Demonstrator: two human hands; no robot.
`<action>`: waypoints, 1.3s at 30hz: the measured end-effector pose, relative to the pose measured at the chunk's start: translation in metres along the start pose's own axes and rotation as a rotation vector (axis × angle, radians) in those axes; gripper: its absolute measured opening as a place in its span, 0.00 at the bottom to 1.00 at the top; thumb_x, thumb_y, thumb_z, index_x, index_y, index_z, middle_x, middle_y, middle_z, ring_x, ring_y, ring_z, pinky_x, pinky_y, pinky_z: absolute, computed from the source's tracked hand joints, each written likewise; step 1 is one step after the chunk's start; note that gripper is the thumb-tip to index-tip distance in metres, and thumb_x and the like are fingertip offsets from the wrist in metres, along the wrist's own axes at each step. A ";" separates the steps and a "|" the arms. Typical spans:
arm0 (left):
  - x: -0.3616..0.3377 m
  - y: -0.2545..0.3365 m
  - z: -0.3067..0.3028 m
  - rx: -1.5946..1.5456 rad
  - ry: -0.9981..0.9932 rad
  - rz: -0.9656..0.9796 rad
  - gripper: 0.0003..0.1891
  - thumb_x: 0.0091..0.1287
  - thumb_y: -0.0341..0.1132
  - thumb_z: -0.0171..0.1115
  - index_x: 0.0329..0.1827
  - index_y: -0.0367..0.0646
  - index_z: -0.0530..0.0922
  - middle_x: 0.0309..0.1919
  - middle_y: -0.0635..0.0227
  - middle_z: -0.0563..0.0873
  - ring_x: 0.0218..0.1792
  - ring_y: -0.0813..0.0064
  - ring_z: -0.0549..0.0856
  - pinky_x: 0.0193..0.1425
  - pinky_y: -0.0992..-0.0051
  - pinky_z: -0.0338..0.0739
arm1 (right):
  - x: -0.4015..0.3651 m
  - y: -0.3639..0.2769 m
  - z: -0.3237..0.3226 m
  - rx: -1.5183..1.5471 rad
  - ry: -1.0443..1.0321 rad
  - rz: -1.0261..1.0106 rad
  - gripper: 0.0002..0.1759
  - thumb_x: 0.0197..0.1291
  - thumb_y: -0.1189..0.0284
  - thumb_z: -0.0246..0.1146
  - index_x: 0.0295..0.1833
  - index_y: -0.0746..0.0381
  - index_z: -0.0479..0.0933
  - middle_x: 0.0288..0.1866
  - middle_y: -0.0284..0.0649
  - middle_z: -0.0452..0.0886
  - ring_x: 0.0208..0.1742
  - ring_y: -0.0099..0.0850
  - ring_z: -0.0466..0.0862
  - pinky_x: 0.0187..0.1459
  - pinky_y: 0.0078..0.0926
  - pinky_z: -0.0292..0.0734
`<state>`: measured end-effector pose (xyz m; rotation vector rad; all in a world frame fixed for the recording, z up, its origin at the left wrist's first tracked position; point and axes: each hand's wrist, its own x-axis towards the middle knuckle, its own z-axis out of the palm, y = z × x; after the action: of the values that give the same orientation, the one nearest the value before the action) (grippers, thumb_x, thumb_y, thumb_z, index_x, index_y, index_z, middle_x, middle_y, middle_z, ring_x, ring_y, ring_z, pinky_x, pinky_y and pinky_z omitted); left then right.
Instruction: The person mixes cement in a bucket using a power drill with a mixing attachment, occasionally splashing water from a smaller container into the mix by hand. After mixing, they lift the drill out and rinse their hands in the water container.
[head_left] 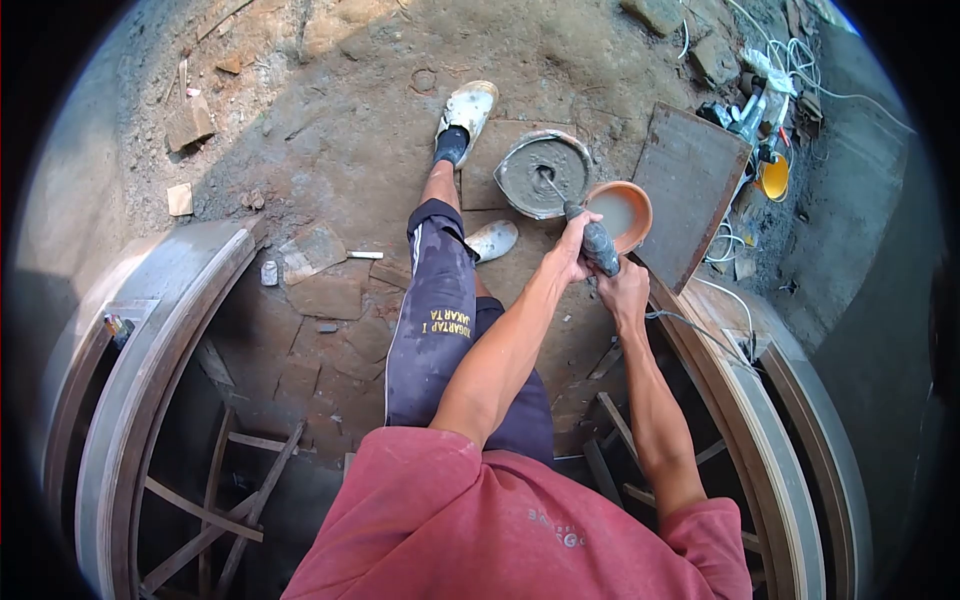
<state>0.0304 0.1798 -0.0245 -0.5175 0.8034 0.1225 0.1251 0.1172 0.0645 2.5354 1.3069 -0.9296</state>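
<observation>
Both my hands are closed around a dark, dust-covered power drill (600, 246). My left hand (574, 247) grips it nearer the front, and my right hand (625, 289) holds the rear end. From the drill a thin mixing rod (556, 190) reaches down into wet grey mortar (530, 183). The mortar fills a round bucket (507, 196) with a crusted rim, and a small hollow surrounds the rod. The rod's lower end is hidden in the mix. Right beside that bucket stands an orange-brown bucket (645, 215) holding cloudy greyish liquid.
A flat board (690, 185) lies to the right. Beyond it are tools, a yellow cup (774, 178) and tangled white cable (795, 60). Curved wooden frames flank me at left (170, 400) and right (740, 385). A cord (690, 322) trails right from the drill.
</observation>
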 end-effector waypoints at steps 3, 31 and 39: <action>0.002 0.000 -0.004 -0.002 -0.055 -0.001 0.18 0.58 0.53 0.63 0.32 0.47 0.76 0.26 0.66 0.82 0.28 0.68 0.81 0.35 0.67 0.77 | 0.000 -0.001 -0.002 -0.027 -0.011 -0.002 0.19 0.51 0.60 0.71 0.37 0.66 0.83 0.32 0.58 0.83 0.38 0.56 0.84 0.41 0.47 0.79; 0.012 -0.016 0.003 -0.108 0.047 0.087 0.18 0.56 0.53 0.64 0.31 0.48 0.74 0.24 0.65 0.80 0.27 0.65 0.81 0.36 0.63 0.77 | 0.002 0.003 -0.004 -0.036 0.001 -0.032 0.19 0.50 0.61 0.71 0.37 0.67 0.83 0.31 0.58 0.82 0.37 0.57 0.84 0.40 0.48 0.79; 0.011 -0.015 0.005 -0.118 0.045 0.047 0.18 0.56 0.53 0.64 0.30 0.47 0.75 0.23 0.65 0.80 0.26 0.65 0.81 0.37 0.62 0.78 | 0.001 0.005 -0.004 -0.042 0.016 -0.048 0.17 0.50 0.62 0.70 0.36 0.67 0.83 0.31 0.58 0.83 0.37 0.57 0.84 0.40 0.48 0.79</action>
<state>0.0460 0.1685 -0.0237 -0.6152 0.8559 0.2032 0.1316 0.1161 0.0666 2.4954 1.3833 -0.8832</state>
